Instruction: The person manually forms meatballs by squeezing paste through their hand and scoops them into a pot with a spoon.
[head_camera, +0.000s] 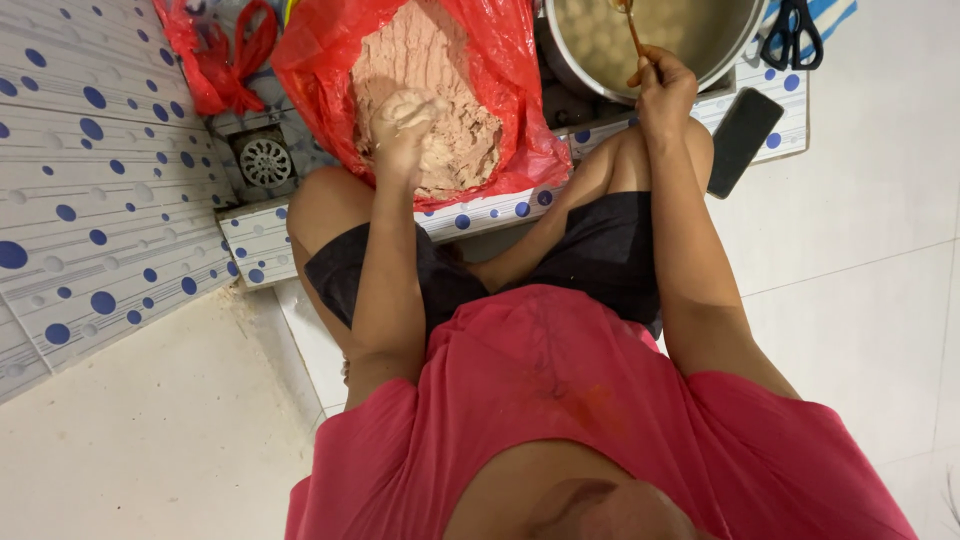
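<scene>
White floor tiles meet a low step tiled with blue dots (100, 200), a floor drain (265, 160) set in it. Right of the drain, a red plastic bag (510, 90) lies open around a pale pink paste (430, 60). Her left hand (405, 135) sits in that paste, fingers curled around a lump. Further right, the right hand (662, 92) grips a wooden stick (632, 30) whose length runs away into the metal pot (650, 35) of pale balls. The paste lies directly under the left hand.

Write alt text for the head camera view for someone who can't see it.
A seated person's left hand presses into pinkish paste in a red plastic bag, while the right hand holds a wooden stick over a metal pot. Nearby lie a dark phone and scissors.
</scene>
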